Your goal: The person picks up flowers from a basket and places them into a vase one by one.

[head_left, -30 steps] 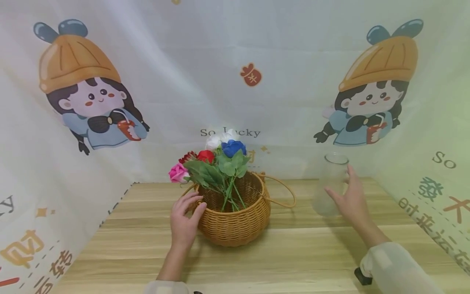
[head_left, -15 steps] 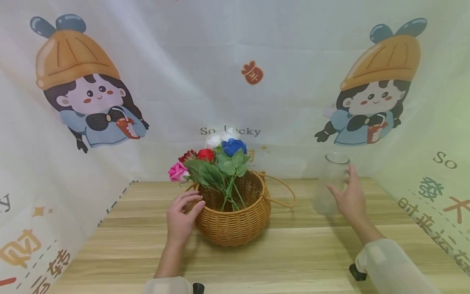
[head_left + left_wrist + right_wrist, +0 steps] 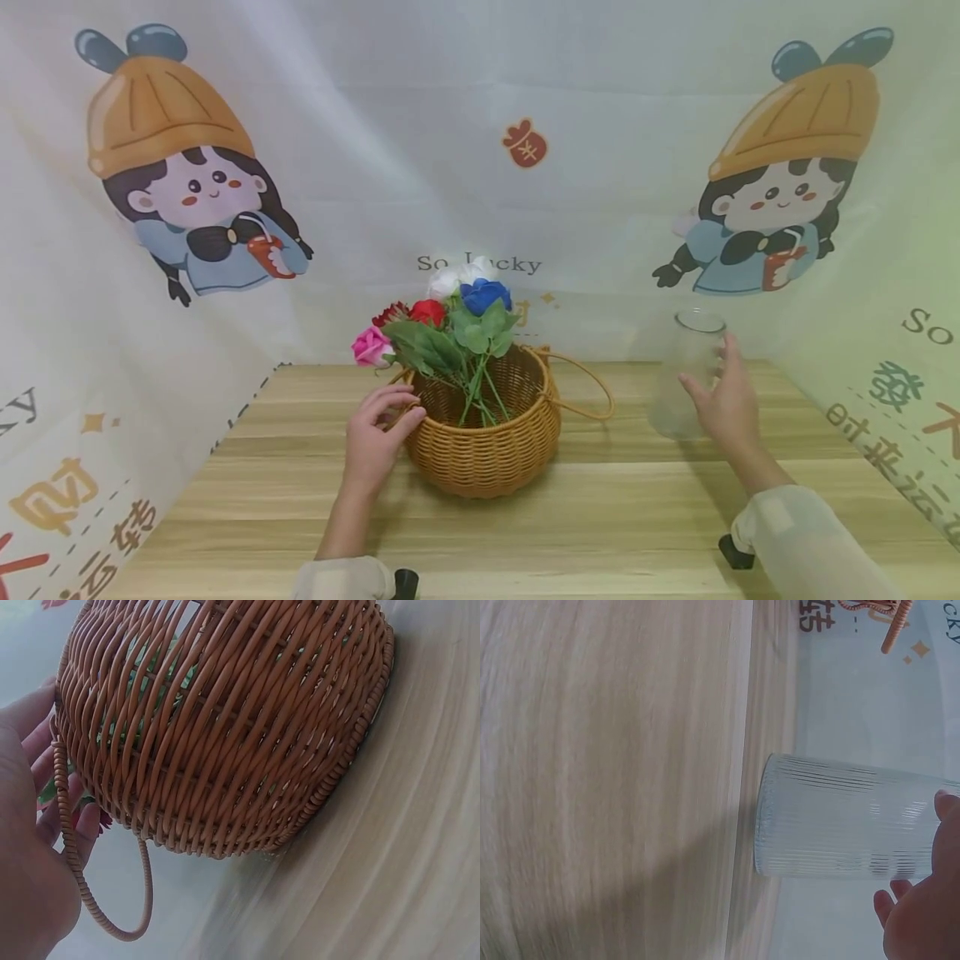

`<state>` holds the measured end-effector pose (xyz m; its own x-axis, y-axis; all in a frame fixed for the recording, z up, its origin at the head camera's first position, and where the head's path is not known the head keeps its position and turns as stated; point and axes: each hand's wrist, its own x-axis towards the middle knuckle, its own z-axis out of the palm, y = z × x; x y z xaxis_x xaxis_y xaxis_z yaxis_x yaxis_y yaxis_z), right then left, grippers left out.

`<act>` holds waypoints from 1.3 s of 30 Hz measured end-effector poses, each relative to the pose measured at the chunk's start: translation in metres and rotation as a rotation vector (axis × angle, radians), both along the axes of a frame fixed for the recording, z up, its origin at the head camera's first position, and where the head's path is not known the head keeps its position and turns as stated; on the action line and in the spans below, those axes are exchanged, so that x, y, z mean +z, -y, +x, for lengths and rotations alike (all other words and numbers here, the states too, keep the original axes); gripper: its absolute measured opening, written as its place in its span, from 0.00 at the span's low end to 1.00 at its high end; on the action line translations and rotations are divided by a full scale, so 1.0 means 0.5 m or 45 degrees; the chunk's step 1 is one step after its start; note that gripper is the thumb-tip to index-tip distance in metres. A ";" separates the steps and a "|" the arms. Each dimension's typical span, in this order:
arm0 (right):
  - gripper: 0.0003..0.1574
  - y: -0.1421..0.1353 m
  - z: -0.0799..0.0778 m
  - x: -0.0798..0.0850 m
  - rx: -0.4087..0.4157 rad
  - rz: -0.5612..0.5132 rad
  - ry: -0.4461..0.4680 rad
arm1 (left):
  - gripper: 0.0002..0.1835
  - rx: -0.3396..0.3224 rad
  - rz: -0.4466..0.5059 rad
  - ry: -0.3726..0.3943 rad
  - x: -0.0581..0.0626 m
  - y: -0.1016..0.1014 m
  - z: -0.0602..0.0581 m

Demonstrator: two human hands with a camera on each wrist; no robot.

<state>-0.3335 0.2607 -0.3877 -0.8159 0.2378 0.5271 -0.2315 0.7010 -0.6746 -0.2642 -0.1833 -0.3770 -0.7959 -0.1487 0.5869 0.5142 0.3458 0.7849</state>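
Note:
In the head view a brown wicker basket stands on the table with artificial flowers in it: white, blue, red, dark red and pink heads on green stems. My left hand touches the rim's left side, near a loop handle. Its fingers look relaxed; the left wrist view shows them behind that handle. To the right, a clear ribbed glass vase stands upright. My right hand holds its right side, thumb across the front and fingers around the far side, partly hidden.
A wooden table runs under everything. Printed white cloth hangs behind and on both sides. The basket's right handle sticks out towards the vase. Wood surface lies between basket and vase.
Only a slight shift of the head view shows. The basket, flowers and vase stay in place. My left hand has shifted slightly at the basket's rim; my right stays at the vase.

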 end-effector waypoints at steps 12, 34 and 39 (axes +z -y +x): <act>0.58 0.001 0.006 0.001 0.058 -0.027 0.019 | 0.08 0.007 0.006 -0.010 0.002 0.001 0.003; 0.57 0.026 0.036 -0.014 0.229 -0.031 -0.039 | 0.09 0.002 0.007 -0.003 -0.001 0.000 -0.001; 0.57 0.030 0.039 -0.016 0.232 -0.007 -0.041 | 0.09 0.003 0.002 -0.001 0.001 -0.001 0.000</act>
